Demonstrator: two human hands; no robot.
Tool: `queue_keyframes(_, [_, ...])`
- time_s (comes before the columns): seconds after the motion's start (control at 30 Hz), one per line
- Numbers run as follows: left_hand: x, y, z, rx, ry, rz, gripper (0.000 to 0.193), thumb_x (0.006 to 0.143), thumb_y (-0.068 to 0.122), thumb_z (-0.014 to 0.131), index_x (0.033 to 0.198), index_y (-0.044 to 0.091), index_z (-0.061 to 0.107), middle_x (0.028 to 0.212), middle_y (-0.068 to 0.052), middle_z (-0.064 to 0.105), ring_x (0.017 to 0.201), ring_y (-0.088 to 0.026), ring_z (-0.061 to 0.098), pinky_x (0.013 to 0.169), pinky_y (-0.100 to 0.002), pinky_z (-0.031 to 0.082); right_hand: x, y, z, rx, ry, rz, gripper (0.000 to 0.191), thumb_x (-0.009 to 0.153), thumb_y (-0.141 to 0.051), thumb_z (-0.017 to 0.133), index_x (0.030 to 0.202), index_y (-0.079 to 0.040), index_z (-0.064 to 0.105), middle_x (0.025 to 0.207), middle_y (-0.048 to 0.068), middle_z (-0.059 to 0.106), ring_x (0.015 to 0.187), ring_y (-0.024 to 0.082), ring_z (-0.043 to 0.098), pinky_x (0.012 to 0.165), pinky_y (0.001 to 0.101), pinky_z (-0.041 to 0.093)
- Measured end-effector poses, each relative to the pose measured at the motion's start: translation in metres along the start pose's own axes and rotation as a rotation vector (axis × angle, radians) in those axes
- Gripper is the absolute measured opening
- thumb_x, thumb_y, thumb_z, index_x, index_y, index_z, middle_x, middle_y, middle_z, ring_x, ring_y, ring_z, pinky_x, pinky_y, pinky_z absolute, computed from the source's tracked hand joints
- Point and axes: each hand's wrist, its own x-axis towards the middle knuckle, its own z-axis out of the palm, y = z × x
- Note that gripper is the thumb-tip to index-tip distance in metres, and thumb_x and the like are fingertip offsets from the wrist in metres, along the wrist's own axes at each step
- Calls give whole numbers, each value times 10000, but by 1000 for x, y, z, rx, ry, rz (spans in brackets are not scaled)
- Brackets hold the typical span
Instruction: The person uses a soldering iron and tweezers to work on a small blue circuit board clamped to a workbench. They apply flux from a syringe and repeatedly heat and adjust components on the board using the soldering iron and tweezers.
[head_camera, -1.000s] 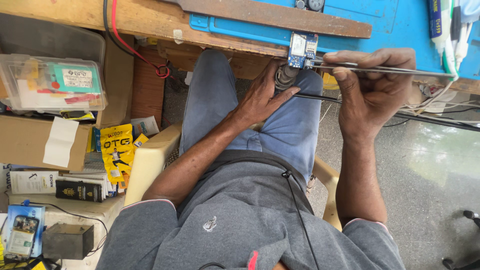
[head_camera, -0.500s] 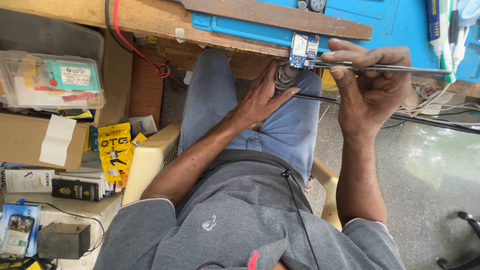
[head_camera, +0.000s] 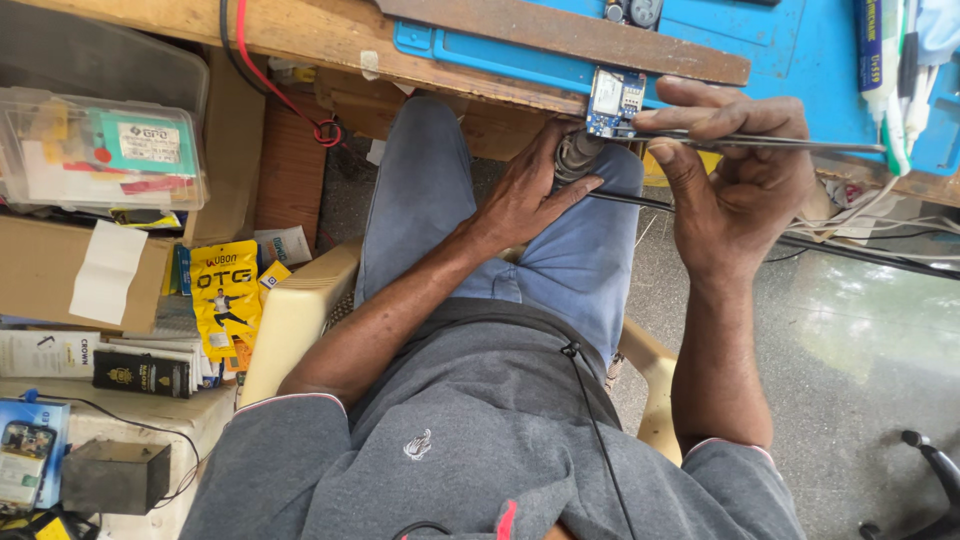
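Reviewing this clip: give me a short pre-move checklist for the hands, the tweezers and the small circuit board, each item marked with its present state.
1. Right hand grips the tweezers: ok.
2. Tweezer tips reach the small circuit board: ok; an actual pinch, cannot tell.
3. Left hand wraps the grey tool nozzle below the board: ok.
4. Board sits at the blue mat's edge: ok.
5. Nozzle's black cable free of the right hand: cannot tell.

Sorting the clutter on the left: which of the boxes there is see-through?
The clear plastic box with a green packet inside, at the top of the pile. The cardboard box below and the dark box lower down are opaque.
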Motion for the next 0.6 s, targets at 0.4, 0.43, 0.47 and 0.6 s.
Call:
queue_keyframes(0.4, [1, 3, -2, -20, 10, 4, 644, 1024, 279, 756, 1480, 5, 394, 1417, -246, 557, 1348, -412, 582, 1117, -485, 503, -2, 2, -2, 17, 9, 41, 344, 1106, 108, 756, 1197, -24, 452, 1176, 160, 649, 1229, 280, 724, 1076, 337, 632])
queue_keyframes(0.43, [1, 3, -2, -23, 10, 1, 643, 1023, 281, 757, 1477, 5, 396, 1412, -245, 560, 1344, -410, 586, 1114, -484, 504, -2, 2, -2, 17, 11, 44, 346, 1105, 108, 758, 1196, -26, 453, 1169, 151, 646, 1228, 280, 725, 1075, 337, 632])
queue_keyframes(0.47, [1, 3, -2, -26, 10, -1, 642, 1022, 284, 758, 1474, 5, 398, 1408, -243, 563, 1339, -408, 589, 1110, -484, 506, -2, 2, -3, 18, 13, 45, 348, 1103, 108, 758, 1193, -28, 452, 1163, 145, 642, 1226, 279, 726, 1075, 337, 632])
queue_keyframes(0.6, [1, 2, -2, -32, 0, -3, 630, 1027, 291, 756, 1464, 6, 404, 1395, -235, 571, 1334, -398, 599, 1106, -480, 512, -2, 2, -2, 16, 10, 38, 356, 1097, 110, 751, 1222, -35, 452, 1152, 139, 638, 1221, 279, 723, 1070, 344, 637])
